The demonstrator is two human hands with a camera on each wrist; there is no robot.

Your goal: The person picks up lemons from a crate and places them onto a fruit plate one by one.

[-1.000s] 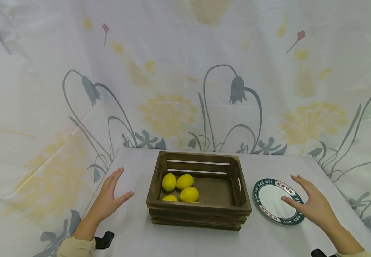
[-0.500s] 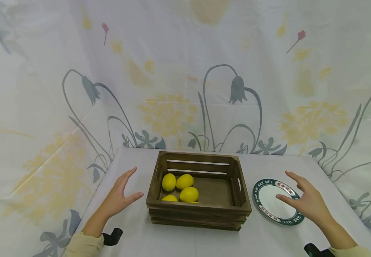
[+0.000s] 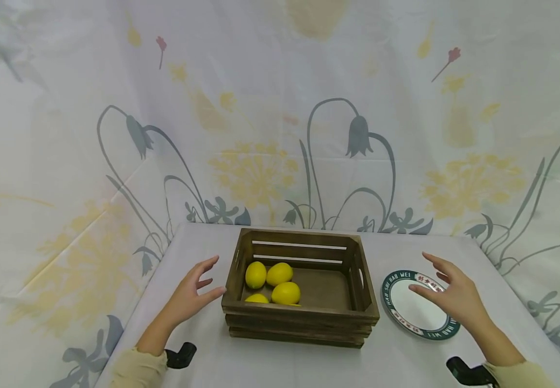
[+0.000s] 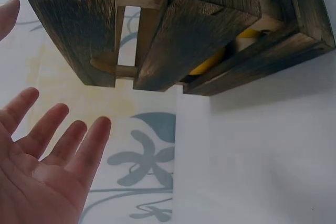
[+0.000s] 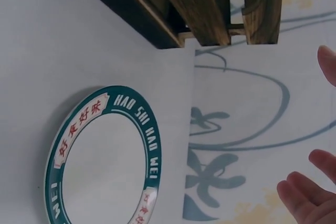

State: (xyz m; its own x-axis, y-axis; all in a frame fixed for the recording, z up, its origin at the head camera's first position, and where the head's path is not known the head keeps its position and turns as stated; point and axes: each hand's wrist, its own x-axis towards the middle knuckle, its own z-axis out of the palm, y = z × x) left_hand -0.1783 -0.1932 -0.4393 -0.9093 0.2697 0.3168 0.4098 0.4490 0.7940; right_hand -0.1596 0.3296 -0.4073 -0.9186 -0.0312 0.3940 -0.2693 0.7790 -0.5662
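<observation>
A brown slatted wooden crate [image 3: 304, 323] stands mid-table, with several yellow lemons [image 3: 285, 293] in its left half. Just left of the crate my left hand [image 3: 187, 299] hovers, fingers spread and thumb apart, holding nothing. In the left wrist view its fingers [image 4: 89, 150] are extended beside the crate's end slats [image 4: 205, 30]. Over the far right part of a white plate [image 3: 417, 307] with a green lettered rim, my right hand [image 3: 459, 302] hangs empty with thumb and fingers apart. The right wrist view shows the plate [image 5: 105, 166] below the crate's end [image 5: 210, 19].
A white cloth covers the table [image 3: 260, 366]. Behind and to the sides hangs a pale curtain [image 3: 270, 108] printed with grey and yellow flowers. Each wrist carries a black camera mount, such as the left mount [image 3: 181, 355].
My left hand has moved right, closer to the crate. My right hand has moved left and slightly up over the plate. The crate, lemons and plate have stayed put.
</observation>
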